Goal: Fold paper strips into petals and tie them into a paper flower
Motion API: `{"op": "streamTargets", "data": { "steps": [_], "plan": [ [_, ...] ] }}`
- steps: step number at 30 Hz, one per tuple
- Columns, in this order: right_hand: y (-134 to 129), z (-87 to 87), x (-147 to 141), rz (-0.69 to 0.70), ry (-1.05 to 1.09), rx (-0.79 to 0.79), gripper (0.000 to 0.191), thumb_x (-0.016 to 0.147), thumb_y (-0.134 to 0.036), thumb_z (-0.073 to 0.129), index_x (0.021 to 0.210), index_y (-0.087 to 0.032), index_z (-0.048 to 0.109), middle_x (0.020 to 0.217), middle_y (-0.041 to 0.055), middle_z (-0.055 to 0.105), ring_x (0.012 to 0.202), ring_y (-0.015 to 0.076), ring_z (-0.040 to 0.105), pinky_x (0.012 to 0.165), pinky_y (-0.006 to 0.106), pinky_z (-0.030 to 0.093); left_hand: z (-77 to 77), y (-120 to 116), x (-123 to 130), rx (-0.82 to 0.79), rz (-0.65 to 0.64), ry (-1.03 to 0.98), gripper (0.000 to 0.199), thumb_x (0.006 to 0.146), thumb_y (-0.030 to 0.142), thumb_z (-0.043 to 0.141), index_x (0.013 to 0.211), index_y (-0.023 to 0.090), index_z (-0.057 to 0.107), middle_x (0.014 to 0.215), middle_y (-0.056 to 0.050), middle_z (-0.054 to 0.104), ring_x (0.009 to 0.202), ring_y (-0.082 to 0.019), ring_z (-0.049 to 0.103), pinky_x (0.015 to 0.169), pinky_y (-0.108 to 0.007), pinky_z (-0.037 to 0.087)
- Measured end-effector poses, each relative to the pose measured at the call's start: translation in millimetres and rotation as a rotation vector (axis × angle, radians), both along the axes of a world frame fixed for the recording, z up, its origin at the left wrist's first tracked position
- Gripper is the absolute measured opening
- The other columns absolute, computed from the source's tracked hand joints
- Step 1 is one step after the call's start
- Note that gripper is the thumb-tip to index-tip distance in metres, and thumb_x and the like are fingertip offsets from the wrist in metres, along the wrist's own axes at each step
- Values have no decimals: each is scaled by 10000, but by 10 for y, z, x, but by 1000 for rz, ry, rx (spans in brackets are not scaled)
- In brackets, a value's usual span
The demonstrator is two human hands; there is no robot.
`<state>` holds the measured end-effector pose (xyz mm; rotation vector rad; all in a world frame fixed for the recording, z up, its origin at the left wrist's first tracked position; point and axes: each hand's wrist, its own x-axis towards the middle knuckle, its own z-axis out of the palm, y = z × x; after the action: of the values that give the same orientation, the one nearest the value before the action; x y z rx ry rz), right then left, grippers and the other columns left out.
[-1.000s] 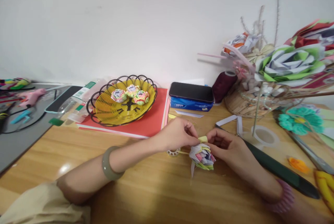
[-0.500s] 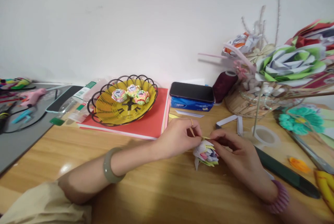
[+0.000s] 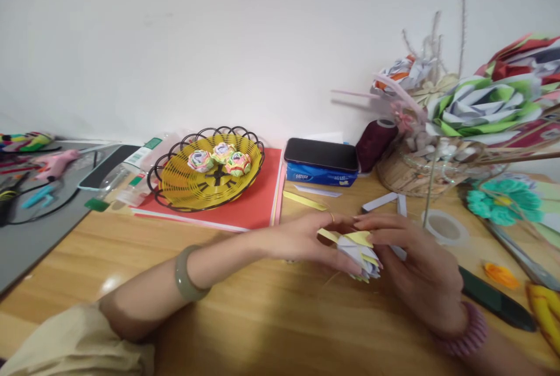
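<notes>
Between my two hands is a small paper flower (image 3: 359, 254) of white and pale yellow strips, held just above the wooden table. My left hand (image 3: 308, 239) grips it from the left, thumb along its near side. From the right, my right hand (image 3: 415, 271) closes its fingers on the flower's upper edge, where a yellow strip loops out. Part of the flower is hidden behind the fingers. A loose yellow paper strip (image 3: 305, 201) lies behind my left hand, and folded white strips (image 3: 380, 202) lie behind my right.
A yellow basket (image 3: 205, 192) with several paper flowers sits on red paper (image 3: 258, 209). A phone (image 3: 321, 154) rests on a blue pack (image 3: 321, 175). At the right are a tape roll (image 3: 446, 229), a dark green tool (image 3: 494, 300), scissors (image 3: 545, 306) and a flower-filled wooden pot (image 3: 398, 171).
The flower has tilted and shifted slightly right, and my left hand now wraps it rather than pinching the strip above. The loose yellow strip behind my left hand is now more visible.
</notes>
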<state>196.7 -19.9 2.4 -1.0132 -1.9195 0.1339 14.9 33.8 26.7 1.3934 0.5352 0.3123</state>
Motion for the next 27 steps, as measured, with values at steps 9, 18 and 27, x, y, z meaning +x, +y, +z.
{"op": "streamTargets", "data": {
  "steps": [9,18,27],
  "plan": [
    [14,98,-18,-190,210,-309,33,800,-255,530,812,-228,546,765,15,566,709,166,548,624,290,447,-119,-24,29,826,355,83,648,698,212,624,1279,209,337,1202,-100,496,1039,-201,506,884,-353,425],
    [62,157,-79,-26,410,-841,233,768,-429,539,706,-205,529,589,-24,499,567,119,449,534,238,369,-225,-24,-14,1436,347,323,486,792,154,484,1250,281,382,1194,-66,504,1029,-223,482,746,-356,490],
    [83,155,-66,7,376,-892,318,729,-478,564,605,-194,491,554,-42,433,521,102,384,490,232,309,-265,4,-4,1346,401,79,399,771,212,550,1159,144,490,1080,-111,576,1000,-191,533,839,-318,466]
  ]
}}
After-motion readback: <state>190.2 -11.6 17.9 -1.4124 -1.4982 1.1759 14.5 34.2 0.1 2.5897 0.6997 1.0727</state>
